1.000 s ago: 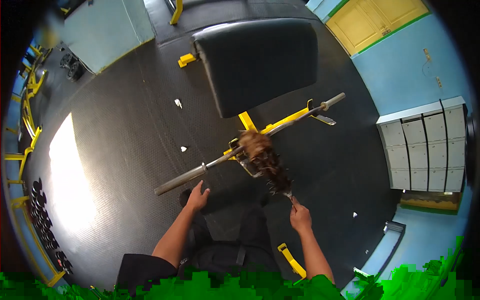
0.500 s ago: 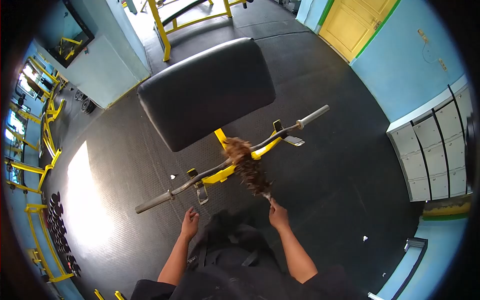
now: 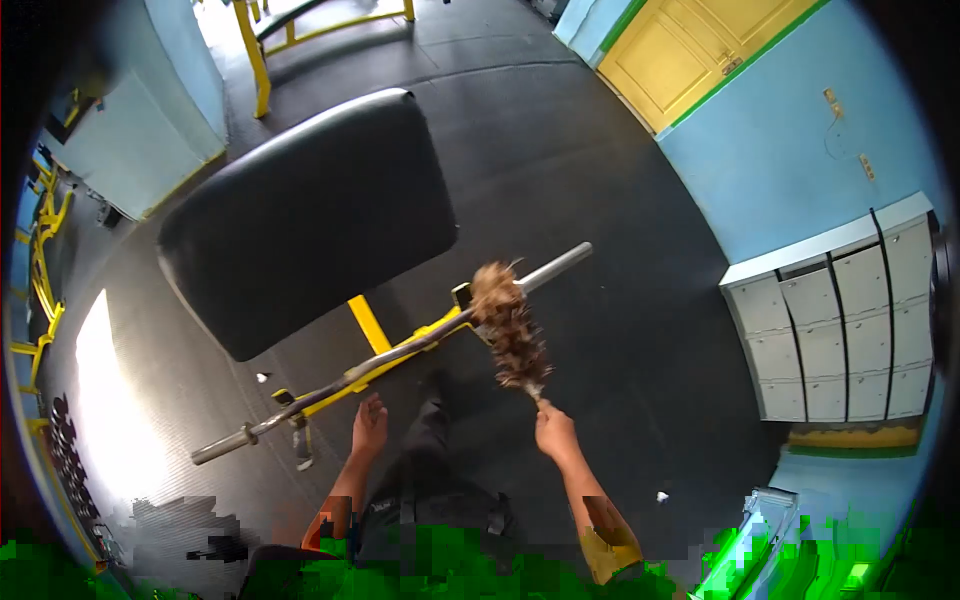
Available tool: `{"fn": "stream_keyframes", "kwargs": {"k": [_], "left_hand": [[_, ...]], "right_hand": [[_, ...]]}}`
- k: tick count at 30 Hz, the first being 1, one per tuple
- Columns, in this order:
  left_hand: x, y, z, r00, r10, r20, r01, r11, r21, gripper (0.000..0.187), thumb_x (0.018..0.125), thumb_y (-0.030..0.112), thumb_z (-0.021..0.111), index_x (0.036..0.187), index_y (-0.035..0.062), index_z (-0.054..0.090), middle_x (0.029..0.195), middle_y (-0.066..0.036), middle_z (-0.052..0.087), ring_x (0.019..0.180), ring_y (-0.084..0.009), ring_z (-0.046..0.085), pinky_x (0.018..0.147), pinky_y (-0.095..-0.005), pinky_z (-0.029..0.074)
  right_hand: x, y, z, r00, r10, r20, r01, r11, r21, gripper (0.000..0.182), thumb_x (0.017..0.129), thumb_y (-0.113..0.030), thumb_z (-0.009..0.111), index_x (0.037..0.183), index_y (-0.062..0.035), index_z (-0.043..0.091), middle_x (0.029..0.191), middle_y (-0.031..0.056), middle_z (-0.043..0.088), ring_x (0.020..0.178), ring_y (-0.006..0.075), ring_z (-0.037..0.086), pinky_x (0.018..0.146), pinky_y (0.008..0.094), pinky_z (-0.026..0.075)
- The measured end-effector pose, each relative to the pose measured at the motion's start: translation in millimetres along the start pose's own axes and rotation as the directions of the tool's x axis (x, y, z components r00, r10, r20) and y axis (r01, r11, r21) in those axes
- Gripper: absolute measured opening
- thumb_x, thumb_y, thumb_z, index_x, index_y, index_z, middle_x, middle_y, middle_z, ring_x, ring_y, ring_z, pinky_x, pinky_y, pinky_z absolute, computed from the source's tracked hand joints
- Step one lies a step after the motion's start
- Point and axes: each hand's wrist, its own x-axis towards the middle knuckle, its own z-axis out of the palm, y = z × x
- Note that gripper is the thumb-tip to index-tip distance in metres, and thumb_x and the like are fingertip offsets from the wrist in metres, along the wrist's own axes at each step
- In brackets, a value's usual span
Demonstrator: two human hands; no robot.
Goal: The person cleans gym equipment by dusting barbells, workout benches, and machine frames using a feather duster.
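Observation:
My right hand [image 3: 555, 430] is closed around the handle of a brown feather duster [image 3: 512, 335]. The duster's feathery head lies over the right part of a curved barbell [image 3: 400, 352], by the sleeve, and hides a stretch of it. The bar rests across a yellow rack [image 3: 370, 325] with a large black pad [image 3: 315, 215] beyond it. My left hand [image 3: 370, 425] hangs below the middle of the bar, apart from it, fingers loosely extended and nothing in them.
Grey lockers [image 3: 830, 330] stand along the blue wall at the right, with a yellow door [image 3: 690, 55] farther back. Dumbbells [image 3: 70, 440] line the left side. A small white scrap [image 3: 663, 496] lies on the black floor. Green blocky distortion covers the bottom.
The feather duster has shifted from the bar's middle toward its right end. My view has turned right, so the pad and bar sit farther left.

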Motion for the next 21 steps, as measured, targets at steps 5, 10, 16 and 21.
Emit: {"fn": "stream_keyframes", "kwargs": {"k": [5,10,16,21], "left_hand": [[63.9,59.8,86.7,0.995,0.029,0.093,-0.041,0.992,0.122,0.05,0.095,0.025,0.059,0.14,0.0069,0.044,0.129,-0.022,0.059,0.111,-0.0305,0.064,0.097,-0.0395,0.049],[92.1,115.0,154.6,0.968,-0.014,0.249,0.002,0.999,0.051,0.056,0.094,0.029,0.061,0.141,0.0056,0.044,0.129,-0.024,0.058,0.117,-0.0326,0.06,0.099,-0.04,0.047],[111.8,114.7,215.2,0.952,0.097,0.29,-0.145,0.978,0.149,0.061,0.094,0.034,0.061,0.142,0.001,0.043,0.135,-0.027,0.054,0.127,-0.0367,0.052,0.107,-0.041,0.039],[81.5,166.2,243.5,0.967,-0.126,0.221,0.07,0.966,0.248,0.065,0.093,0.038,0.059,0.142,-0.0008,0.043,0.144,-0.028,0.043,0.135,-0.0392,0.043,0.112,-0.0408,0.034]], "right_hand": [[53.4,19.8,-54.0,0.976,-0.092,0.197,0.108,0.992,-0.071,0.036,0.094,-0.016,0.052,0.128,-0.0083,0.06,0.115,0.0237,0.065,0.111,0.04,0.06,0.096,0.044,0.049],[110.0,64.0,-80.0,1.0,0.016,0.001,-0.016,0.998,-0.068,0.035,0.095,-0.02,0.053,0.127,-0.0089,0.062,0.111,0.0224,0.067,0.102,0.0403,0.064,0.089,0.0453,0.051],[227.3,118.0,-77.4,0.918,0.362,-0.164,-0.315,0.914,0.257,0.035,0.096,-0.021,0.054,0.126,-0.0055,0.061,0.11,0.0225,0.069,0.102,0.0365,0.067,0.086,0.0426,0.051],[266.0,120.5,-106.0,0.765,0.399,0.506,-0.541,0.824,0.168,0.022,0.099,-0.021,0.052,0.105,-0.0096,0.069,0.066,0.0013,0.057,0.054,0.0125,0.052,0.048,0.0304,0.041]]}}
